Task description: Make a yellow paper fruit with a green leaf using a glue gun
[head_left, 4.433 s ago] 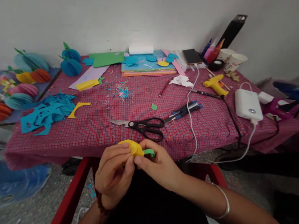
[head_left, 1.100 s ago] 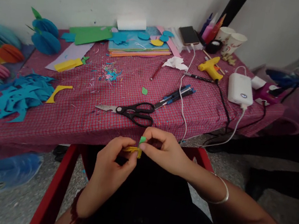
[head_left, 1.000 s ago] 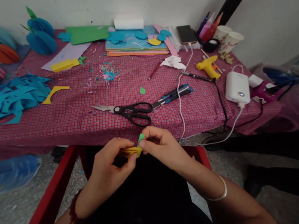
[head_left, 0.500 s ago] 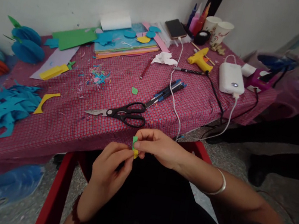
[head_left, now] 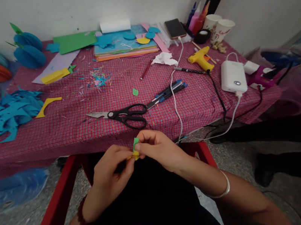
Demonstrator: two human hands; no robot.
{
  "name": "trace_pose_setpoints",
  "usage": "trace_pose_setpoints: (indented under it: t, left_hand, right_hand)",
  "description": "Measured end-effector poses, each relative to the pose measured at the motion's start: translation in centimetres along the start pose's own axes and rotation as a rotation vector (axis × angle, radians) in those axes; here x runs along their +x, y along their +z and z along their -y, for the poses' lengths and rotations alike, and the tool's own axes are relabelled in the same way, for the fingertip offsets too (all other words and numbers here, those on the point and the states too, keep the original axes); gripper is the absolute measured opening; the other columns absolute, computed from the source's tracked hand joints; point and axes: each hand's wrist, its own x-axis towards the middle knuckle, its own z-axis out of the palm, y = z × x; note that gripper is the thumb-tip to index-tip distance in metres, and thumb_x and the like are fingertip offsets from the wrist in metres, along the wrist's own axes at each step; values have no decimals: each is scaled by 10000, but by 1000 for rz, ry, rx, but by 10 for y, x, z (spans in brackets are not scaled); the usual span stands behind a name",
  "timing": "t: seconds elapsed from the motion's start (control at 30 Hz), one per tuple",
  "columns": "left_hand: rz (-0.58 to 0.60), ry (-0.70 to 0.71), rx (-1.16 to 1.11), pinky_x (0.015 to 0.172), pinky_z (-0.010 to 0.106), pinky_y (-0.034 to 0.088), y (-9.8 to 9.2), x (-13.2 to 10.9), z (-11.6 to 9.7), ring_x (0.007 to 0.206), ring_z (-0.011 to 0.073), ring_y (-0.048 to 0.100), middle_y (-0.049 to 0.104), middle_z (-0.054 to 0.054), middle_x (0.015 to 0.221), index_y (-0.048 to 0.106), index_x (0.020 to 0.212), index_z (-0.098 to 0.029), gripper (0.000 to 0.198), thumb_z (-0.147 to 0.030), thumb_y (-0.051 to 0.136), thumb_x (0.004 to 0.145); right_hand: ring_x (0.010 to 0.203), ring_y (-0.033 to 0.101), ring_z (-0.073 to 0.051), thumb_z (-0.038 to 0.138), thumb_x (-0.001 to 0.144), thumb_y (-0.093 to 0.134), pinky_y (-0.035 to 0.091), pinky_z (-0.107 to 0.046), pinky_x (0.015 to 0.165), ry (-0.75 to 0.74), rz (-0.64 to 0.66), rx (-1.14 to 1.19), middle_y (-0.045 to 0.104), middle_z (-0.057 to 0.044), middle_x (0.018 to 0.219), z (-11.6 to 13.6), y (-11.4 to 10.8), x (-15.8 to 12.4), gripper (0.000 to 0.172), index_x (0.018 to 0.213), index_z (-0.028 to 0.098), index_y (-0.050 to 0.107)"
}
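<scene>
Just off the table's front edge, my two hands meet over a small green and yellow paper piece. Its green strip stands up between the fingertips, and the yellow part below is partly covered by them. My right hand pinches the piece between thumb and forefinger. Closed as well, my left hand has its fingertips on the yellow part from the left. Black-handled scissors lie on the checked tablecloth beyond the hands, blades pointing left. A small green paper scrap lies behind the scissors.
A box cutter, a red pencil and a yellow glue gun lie farther back. A white cable runs from a phone across the cloth to a white power bank. Blue paper scraps heap at left. Someone's dark-clothed legs stand at right.
The left fingertips have shifted slightly on the piece, and more of its yellow part shows now. The view has turned a little to the left; the things on the table lie as before.
</scene>
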Motion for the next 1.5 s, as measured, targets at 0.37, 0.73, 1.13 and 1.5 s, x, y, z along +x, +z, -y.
trace_pose_setpoints:
  t: [0.37, 0.73, 1.13, 1.5]
  left_hand:
    - [128, -214, -36, 567, 201, 472, -6, 9, -13, 603, 97, 579, 604, -22, 702, 621, 808, -194, 107, -100, 572, 825]
    - [39, -543, -301, 540, 210, 489, 2, 11, -12, 591, 118, 598, 614, -11, 663, 649, 721, -176, 83, -203, 621, 794]
    - [-20, -793, -770, 549, 203, 553, 16, 4, 3, 551, 98, 634, 678, -22, 680, 657, 769, -174, 80, -243, 687, 794]
    - [-183, -745, -819, 711, 212, 546, 2, 0, 21, 730, 109, 658, 708, -2, 809, 695, 817, -179, 31, -208, 692, 807]
  right_hand:
    - [624, 460, -91, 175, 815, 626, 353, -239, 568, -335, -19, -559, 508, 31, 696, 5, -1, -12, 160, 678, 178, 545]
    - [696, 526, -127, 241, 881, 632, 416, -270, 624, -561, -168, -492, 570, 0, 757, -15, 3, -6, 167, 728, 207, 575]
    - [590, 531, -101, 328, 837, 654, 435, -251, 557, -371, -221, -265, 561, 29, 670, -10, -2, -2, 202, 735, 212, 524]
    - [625, 522, -109, 226, 909, 557, 371, -259, 610, -497, -245, -1352, 579, 6, 659, 78, -28, 98, 211, 705, 171, 552]
